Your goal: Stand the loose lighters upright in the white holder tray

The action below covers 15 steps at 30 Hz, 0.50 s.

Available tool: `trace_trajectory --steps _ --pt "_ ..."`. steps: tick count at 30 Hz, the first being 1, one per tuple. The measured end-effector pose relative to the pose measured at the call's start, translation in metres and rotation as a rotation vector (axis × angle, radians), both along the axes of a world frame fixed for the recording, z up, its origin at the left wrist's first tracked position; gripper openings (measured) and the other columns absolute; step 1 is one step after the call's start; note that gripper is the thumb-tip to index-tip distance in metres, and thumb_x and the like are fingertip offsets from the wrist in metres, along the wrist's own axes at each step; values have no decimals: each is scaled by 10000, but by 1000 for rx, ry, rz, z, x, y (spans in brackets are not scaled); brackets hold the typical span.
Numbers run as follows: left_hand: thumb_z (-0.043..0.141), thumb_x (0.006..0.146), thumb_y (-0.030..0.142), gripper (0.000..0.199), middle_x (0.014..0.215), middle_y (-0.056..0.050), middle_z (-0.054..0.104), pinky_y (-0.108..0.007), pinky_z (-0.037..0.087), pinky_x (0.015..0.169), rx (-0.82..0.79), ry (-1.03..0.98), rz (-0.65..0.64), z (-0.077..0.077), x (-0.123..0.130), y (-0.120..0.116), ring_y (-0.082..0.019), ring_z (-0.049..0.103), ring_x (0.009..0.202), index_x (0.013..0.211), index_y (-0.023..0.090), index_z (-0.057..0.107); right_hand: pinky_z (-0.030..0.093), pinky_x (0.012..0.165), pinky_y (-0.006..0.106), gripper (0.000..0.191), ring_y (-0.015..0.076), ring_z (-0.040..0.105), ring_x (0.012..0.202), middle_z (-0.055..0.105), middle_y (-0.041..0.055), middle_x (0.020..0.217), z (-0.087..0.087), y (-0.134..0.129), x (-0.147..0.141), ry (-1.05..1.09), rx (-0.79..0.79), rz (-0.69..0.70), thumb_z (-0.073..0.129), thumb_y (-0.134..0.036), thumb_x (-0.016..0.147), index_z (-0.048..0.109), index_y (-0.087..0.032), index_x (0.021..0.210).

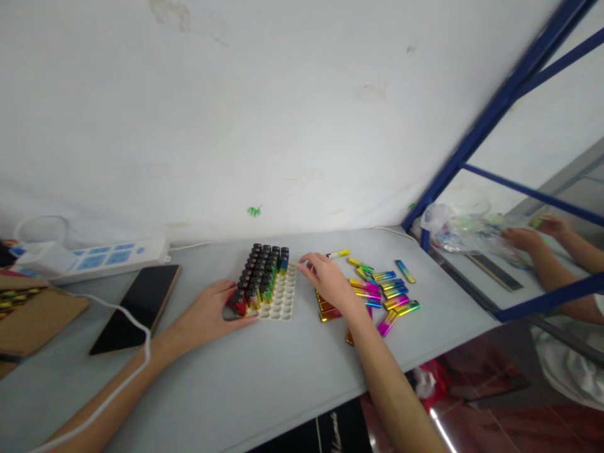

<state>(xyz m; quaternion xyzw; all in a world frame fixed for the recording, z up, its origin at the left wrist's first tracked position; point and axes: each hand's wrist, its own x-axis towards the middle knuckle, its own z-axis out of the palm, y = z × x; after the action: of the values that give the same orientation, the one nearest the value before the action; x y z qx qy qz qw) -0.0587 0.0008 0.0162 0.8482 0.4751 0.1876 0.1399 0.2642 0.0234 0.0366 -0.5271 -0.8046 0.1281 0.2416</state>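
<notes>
A white tray (282, 305) with rows of round holes lies on the table. Its left and middle rows hold several upright black-topped pieces (255, 270) with shiny coloured bodies, resembling lighters. My left hand (212, 313) closes around the tray's near-left corner, thumb along the front edge, fingers beside a red-bodied piece (240, 306). At the tray's far-right edge is my right hand (325, 280), its bent fingers slightly apart and nothing visible between them. Whether its fingertips touch the tray is unclear. Several loose metallic multicoloured pieces (394, 292) lie to its right, some partly hidden by this hand.
A dark phone (136, 308) and a white power strip (113, 257) lie at left, near a cardboard box (42, 324). A white cable (127, 314) crosses over my left forearm. At right stand blue metal bars (491, 119); beyond them another person's hands (523, 240) work by plastic bags (465, 233).
</notes>
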Motion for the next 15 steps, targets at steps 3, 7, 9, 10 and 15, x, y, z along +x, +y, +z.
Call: trace_trajectory --steps 3,7,9,10,15 --pt "765 842 746 521 921 -85 761 -433 619 879 17 4 -14 -2 0 0 -308 726 898 863 226 743 545 926 332 115 206 743 964 805 60 1054 1 8 49 106 -63 68 697 -291 1091 764 -201 1120" --pt "762 864 709 485 957 -98 788 -428 614 881 45 4 -33 -6 -1 2 -314 740 922 881 224 752 555 939 362 175 236 742 997 813 63 1065 4 20 92 37 -227 129 857 -307 946 811 -199 1075" --pt "757 869 707 483 956 -101 789 -443 614 888 52 11 -34 -6 -1 2 -322 742 927 882 224 752 555 953 381 221 255 732 1022 804 69 1072 3 22 100 -22 -268 148 900 -292 890 820 -197 1073" --pt "757 869 709 485 950 -99 787 -450 616 890 50 13 -36 -6 -1 2 -324 742 926 882 224 751 555 957 387 220 259 726 1027 798 69 1065 2 22 101 -42 -274 155 908 -277 875 819 -197 1059" --pt "759 874 700 490 980 -93 790 -459 626 908 20 3 -35 -1 0 0 -323 742 947 924 213 767 544 994 401 162 257 708 1055 776 68 1044 -5 18 97 -27 -194 134 887 -238 881 759 -198 972"
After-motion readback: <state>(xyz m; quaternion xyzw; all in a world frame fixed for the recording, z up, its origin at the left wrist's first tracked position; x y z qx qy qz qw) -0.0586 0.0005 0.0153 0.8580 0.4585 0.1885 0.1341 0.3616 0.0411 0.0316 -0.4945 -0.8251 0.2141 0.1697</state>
